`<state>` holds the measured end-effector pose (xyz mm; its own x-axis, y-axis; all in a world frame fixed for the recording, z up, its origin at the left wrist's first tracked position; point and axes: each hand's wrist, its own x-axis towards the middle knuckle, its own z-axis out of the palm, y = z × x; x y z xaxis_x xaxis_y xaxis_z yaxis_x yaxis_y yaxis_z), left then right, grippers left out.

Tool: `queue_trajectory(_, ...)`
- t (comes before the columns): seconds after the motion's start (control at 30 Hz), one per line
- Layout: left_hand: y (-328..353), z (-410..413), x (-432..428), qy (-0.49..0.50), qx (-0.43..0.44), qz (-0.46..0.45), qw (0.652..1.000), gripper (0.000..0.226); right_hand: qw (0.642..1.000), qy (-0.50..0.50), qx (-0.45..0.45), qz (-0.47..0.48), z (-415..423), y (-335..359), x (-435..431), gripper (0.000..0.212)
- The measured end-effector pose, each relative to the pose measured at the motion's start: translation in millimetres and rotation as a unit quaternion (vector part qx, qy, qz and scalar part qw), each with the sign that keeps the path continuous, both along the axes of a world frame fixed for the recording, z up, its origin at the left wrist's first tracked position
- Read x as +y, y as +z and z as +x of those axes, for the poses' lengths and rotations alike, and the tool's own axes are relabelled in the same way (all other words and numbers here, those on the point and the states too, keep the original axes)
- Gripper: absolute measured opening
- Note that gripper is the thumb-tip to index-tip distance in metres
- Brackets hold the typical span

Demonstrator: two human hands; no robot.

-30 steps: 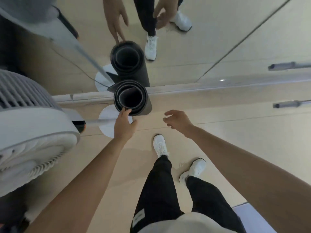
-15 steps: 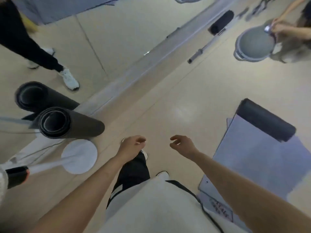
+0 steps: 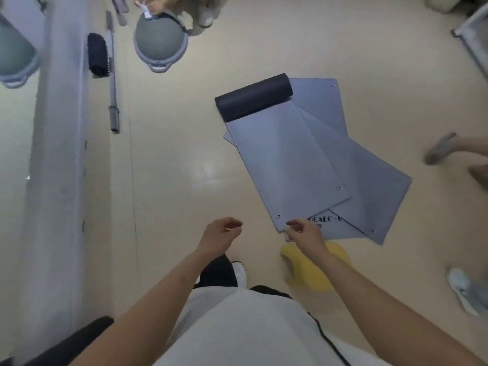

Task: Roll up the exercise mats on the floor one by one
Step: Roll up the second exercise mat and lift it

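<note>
by the mats [image 3: 287, 154], left hand [image 3: 221, 235] and right hand [image 3: 305, 232] hover

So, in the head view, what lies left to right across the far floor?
Black ribbed foam roller → grey metal bar → grey half-dome balance trainer → dark rolled end of the top grey mat.
</note>
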<state>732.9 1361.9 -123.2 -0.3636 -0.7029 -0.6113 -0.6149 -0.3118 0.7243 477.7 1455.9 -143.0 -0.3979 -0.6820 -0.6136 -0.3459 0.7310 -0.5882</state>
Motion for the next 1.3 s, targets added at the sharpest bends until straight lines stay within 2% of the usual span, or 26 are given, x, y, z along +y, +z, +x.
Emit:
queue_trajectory(0.13, -0.2, -71.8, -24.2, -0.089, -0.002, 0.019, 0.996, 0.015, 0.995, -0.098, 0.006, -0.006, -49.1, 5.8, 17.1, 0.012)
queue_trajectory(0.33, -25.5, -168.2, -88.4, -0.181, 0.002, 0.053, 0.982, 0.015, 0.975, -0.218, 0.032, 0.029, -118.8, -3.8, 17.0, 0.017)
queue_trajectory(0.53, -52.6, -258.5, -158.4, -0.325, -0.032, 0.032, 0.945, 0.015, 0.962, -0.264, 0.035, 0.055, -167.4, -2.7, -6.8, 0.021)
queue_trajectory(0.7, -62.0, -315.9, -185.8, -0.362, -0.037, 0.024, 0.931, 0.012, 0.963, -0.258, 0.034, 0.071, -194.5, -3.6, -25.6, 0.023)
queue_trajectory(0.9, -67.4, -355.1, -174.7, -0.331, -0.028, 0.057, 0.942, 0.016, 0.965, -0.246, 0.041, 0.074, -241.7, -5.1, -34.8, 0.024)
queue_trajectory(1.1, -75.1, -398.6, -139.9, -0.298, -0.038, 0.090, 0.950, 0.019, 0.977, -0.182, 0.039, 0.105, -320.6, -16.8, -28.2, 0.030)
queue_trajectory(1.23, -92.5, -446.6, -120.9, -0.283, -0.061, 0.085, 0.953, 0.020, 0.987, -0.116, 0.022, 0.109, -377.4, -46.9, -26.2, 0.033)
queue_trajectory(1.3, -113.8, -471.5, -109.4, -0.243, -0.081, 0.077, 0.963, 0.021, 0.992, -0.066, 0.004, 0.109, -410.6, -71.8, -26.8, 0.033)
